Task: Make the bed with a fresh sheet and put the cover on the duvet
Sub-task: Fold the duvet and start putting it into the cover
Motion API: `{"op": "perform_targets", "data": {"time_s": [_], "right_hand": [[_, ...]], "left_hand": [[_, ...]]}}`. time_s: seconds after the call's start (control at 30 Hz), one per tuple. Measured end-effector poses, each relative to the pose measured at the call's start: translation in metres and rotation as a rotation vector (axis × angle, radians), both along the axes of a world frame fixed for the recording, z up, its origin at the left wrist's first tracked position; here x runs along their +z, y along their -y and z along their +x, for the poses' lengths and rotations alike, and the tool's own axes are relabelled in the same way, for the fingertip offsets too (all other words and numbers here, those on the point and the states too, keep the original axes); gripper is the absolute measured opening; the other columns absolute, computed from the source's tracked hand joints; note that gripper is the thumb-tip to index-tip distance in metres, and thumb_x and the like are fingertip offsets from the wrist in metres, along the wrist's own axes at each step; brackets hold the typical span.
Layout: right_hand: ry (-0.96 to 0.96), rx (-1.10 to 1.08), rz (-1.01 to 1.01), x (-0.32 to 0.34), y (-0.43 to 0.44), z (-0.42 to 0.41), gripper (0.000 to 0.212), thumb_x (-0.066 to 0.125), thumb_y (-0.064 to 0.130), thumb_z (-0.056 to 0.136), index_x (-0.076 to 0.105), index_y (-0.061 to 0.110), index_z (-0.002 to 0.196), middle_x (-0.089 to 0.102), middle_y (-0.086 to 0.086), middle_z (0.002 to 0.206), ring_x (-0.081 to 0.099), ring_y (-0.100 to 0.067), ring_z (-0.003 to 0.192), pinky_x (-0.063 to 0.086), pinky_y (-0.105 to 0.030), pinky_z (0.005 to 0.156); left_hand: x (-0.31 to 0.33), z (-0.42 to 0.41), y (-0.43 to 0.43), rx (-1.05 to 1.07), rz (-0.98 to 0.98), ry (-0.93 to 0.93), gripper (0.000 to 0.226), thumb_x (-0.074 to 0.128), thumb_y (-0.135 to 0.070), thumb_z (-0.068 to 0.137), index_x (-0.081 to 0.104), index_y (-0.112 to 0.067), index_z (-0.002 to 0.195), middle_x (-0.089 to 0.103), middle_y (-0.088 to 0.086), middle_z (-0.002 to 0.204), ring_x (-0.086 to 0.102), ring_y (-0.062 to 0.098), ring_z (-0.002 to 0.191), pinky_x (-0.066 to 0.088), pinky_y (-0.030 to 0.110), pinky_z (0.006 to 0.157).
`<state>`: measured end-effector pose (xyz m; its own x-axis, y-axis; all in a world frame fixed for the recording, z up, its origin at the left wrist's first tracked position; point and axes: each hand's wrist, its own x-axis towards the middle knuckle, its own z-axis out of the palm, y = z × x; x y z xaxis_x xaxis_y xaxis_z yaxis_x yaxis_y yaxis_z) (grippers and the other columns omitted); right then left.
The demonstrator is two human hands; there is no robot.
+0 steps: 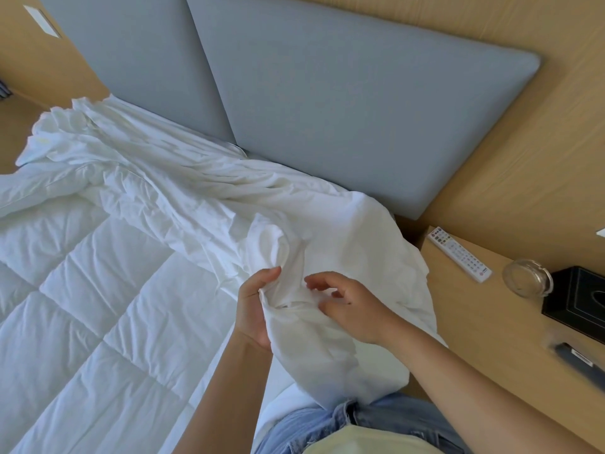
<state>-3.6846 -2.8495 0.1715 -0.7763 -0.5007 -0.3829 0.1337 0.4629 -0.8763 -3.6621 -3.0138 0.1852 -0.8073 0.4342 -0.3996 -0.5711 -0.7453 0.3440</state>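
A white quilted duvet lies spread over the bed at the left. A crumpled white duvet cover runs along the head of the bed and bunches at the near right corner. My left hand grips a bunched corner of the cover from below, thumb up. My right hand hovers just over the same bunch, fingers loosely curled and spread, touching the cloth only lightly if at all. The lower part of the bunch hangs in front of my jeans.
A grey padded headboard stands behind the bed. To the right a wooden bedside shelf carries a white remote, a glass ashtray, a black tissue box and a dark small object.
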Motion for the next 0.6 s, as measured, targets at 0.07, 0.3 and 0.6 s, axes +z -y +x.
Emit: {"op": "perform_targets", "data": {"time_s": [0.07,0.3,0.6], "right_hand": [[-0.033,0.143,0.081,-0.007,-0.002,0.002,0.040,0.050,0.016,0.094,0.049,0.040,0.126,0.047,0.027,0.120,0.044,0.014,0.107,0.033,-0.004,0.086],[-0.634,-0.370,0.039,0.021,0.000,-0.004,0.033,0.050,-0.015,0.082,0.068,0.000,0.105,0.067,-0.009,0.100,0.062,-0.025,0.094,0.052,-0.037,0.086],[-0.825,0.048,0.096,0.032,0.016,0.027,0.033,0.061,-0.009,0.069,0.072,0.001,0.098,0.066,-0.007,0.084,0.062,-0.026,0.073,0.055,-0.035,0.059]], "left_hand": [[-0.002,0.000,-0.001,0.013,0.012,0.010,0.037,0.083,-0.025,0.051,0.068,-0.006,0.080,0.064,0.011,0.069,0.064,0.026,0.069,0.050,0.031,0.069],[-0.002,-0.012,0.005,-0.071,-0.324,0.056,0.031,0.074,-0.025,0.063,0.077,-0.008,0.089,0.072,0.012,0.084,0.070,0.026,0.077,0.056,0.034,0.071],[-0.003,-0.023,0.001,-0.090,-0.436,0.086,0.020,0.063,-0.019,0.077,0.073,-0.003,0.085,0.069,0.013,0.077,0.070,0.026,0.070,0.055,0.030,0.057]]}}
